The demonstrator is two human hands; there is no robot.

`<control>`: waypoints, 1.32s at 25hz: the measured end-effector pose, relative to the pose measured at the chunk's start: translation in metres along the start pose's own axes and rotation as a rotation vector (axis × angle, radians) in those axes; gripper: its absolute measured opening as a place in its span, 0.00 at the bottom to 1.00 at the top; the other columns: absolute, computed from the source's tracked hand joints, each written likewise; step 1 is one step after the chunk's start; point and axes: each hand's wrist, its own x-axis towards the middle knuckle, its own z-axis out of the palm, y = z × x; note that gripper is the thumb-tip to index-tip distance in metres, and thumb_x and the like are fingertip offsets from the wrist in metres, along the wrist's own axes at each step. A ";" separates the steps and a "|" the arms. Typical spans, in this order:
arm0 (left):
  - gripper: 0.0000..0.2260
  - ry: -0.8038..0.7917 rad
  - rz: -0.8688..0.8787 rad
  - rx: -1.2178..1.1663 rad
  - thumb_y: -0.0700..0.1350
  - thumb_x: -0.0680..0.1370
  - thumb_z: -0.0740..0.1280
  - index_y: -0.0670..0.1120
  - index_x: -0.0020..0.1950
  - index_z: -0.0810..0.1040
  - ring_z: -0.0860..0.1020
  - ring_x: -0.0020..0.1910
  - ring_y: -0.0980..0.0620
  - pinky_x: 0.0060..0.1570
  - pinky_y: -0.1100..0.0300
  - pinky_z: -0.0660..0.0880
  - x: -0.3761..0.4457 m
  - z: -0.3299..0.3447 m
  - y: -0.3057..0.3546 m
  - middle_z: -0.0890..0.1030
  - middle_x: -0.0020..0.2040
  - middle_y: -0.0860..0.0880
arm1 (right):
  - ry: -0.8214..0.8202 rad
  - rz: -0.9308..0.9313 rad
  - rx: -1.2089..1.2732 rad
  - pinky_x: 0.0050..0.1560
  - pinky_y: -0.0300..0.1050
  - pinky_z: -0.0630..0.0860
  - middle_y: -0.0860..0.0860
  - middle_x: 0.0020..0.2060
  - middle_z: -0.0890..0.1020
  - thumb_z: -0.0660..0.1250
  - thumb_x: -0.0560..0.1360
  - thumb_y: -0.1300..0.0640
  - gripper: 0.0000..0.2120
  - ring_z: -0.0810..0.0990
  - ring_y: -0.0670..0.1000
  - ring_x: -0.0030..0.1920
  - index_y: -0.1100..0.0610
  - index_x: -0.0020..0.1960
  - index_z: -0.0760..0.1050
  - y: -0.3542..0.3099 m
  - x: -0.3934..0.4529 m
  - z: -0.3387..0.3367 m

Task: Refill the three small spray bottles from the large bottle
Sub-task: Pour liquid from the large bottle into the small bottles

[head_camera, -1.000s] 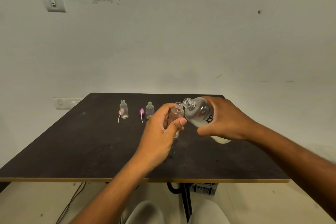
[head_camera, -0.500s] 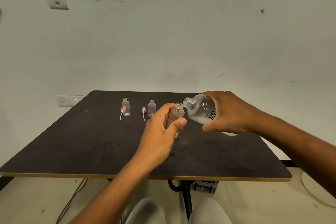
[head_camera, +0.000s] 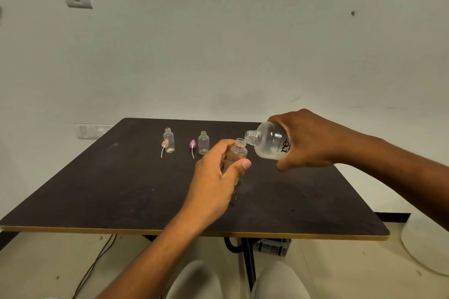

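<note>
My left hand (head_camera: 213, 177) grips a small clear bottle (head_camera: 237, 153), uncapped and upright, just above the dark table (head_camera: 109, 189). My right hand (head_camera: 308, 141) holds the large frosted bottle (head_camera: 269, 141) tipped on its side, its open neck right at the small bottle's mouth. Two more small bottles stand uncapped farther back: one on the left (head_camera: 169, 140) with a peach spray top (head_camera: 163, 144) beside it, and one in the middle (head_camera: 203, 142) with a pink spray top (head_camera: 192, 144) lying next to it.
The table's front edge (head_camera: 194, 232) runs just in front of my knees. A white round object (head_camera: 427, 247) lies on the floor at the right. Cables hang under the table at the left. A wall stands close behind the table.
My right hand has lifted the large bottle and tipped it flatter, bringing its neck to the small bottle's mouth. The left hand has kept the small bottle in place.
</note>
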 end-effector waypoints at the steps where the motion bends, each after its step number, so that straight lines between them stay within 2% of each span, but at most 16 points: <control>1: 0.09 0.003 0.000 0.004 0.51 0.80 0.70 0.60 0.60 0.76 0.84 0.50 0.57 0.49 0.59 0.83 0.000 0.000 0.000 0.84 0.52 0.59 | -0.004 -0.003 -0.022 0.37 0.42 0.75 0.42 0.42 0.78 0.78 0.61 0.47 0.24 0.78 0.44 0.41 0.46 0.54 0.74 0.000 0.001 -0.002; 6: 0.09 0.012 -0.004 0.022 0.51 0.80 0.70 0.65 0.55 0.74 0.84 0.50 0.59 0.48 0.62 0.82 -0.001 0.000 0.002 0.83 0.51 0.60 | -0.024 -0.022 -0.092 0.38 0.44 0.76 0.43 0.41 0.77 0.78 0.61 0.45 0.24 0.77 0.45 0.40 0.47 0.52 0.72 -0.003 0.005 -0.008; 12: 0.09 0.028 -0.015 0.013 0.50 0.80 0.70 0.63 0.57 0.76 0.84 0.50 0.58 0.50 0.57 0.83 -0.002 -0.001 0.001 0.83 0.51 0.60 | -0.051 -0.026 -0.146 0.35 0.45 0.76 0.44 0.40 0.77 0.78 0.62 0.46 0.22 0.77 0.46 0.38 0.47 0.50 0.71 -0.009 0.006 -0.014; 15: 0.09 0.035 -0.024 0.012 0.50 0.80 0.70 0.62 0.57 0.76 0.84 0.50 0.57 0.51 0.55 0.84 -0.002 -0.001 0.000 0.84 0.51 0.58 | -0.063 -0.020 -0.148 0.34 0.53 0.82 0.44 0.39 0.76 0.77 0.60 0.45 0.23 0.80 0.50 0.37 0.45 0.48 0.69 -0.009 0.008 -0.014; 18: 0.09 0.045 -0.029 0.017 0.50 0.80 0.71 0.61 0.57 0.77 0.84 0.49 0.56 0.52 0.53 0.84 -0.003 0.000 -0.002 0.84 0.51 0.57 | -0.081 -0.020 -0.160 0.32 0.54 0.83 0.44 0.40 0.76 0.76 0.58 0.43 0.24 0.83 0.54 0.35 0.44 0.49 0.69 -0.008 0.010 -0.014; 21: 0.09 0.049 -0.039 0.009 0.50 0.80 0.71 0.58 0.59 0.78 0.85 0.49 0.55 0.51 0.51 0.84 -0.003 0.001 -0.003 0.84 0.51 0.57 | -0.088 -0.020 -0.173 0.33 0.51 0.82 0.42 0.40 0.75 0.78 0.60 0.44 0.25 0.82 0.51 0.36 0.44 0.49 0.67 -0.010 0.012 -0.016; 24: 0.10 0.053 -0.040 0.008 0.50 0.79 0.71 0.60 0.59 0.76 0.85 0.49 0.56 0.51 0.53 0.84 -0.003 0.001 -0.002 0.84 0.51 0.57 | -0.090 -0.030 -0.211 0.33 0.39 0.69 0.41 0.38 0.72 0.79 0.63 0.45 0.25 0.75 0.43 0.37 0.45 0.50 0.67 -0.014 0.011 -0.019; 26: 0.10 0.054 -0.041 0.005 0.50 0.79 0.71 0.60 0.60 0.76 0.85 0.49 0.56 0.51 0.54 0.84 -0.004 0.001 -0.002 0.84 0.51 0.57 | -0.086 -0.032 -0.221 0.32 0.37 0.64 0.41 0.37 0.71 0.79 0.64 0.46 0.25 0.72 0.42 0.36 0.46 0.51 0.66 -0.016 0.010 -0.020; 33: 0.13 0.065 -0.043 0.014 0.50 0.79 0.71 0.57 0.63 0.77 0.85 0.48 0.56 0.48 0.60 0.83 -0.003 0.001 -0.002 0.84 0.52 0.56 | -0.090 -0.032 -0.206 0.32 0.36 0.63 0.41 0.38 0.71 0.80 0.65 0.47 0.25 0.72 0.41 0.36 0.46 0.51 0.67 -0.020 0.010 -0.023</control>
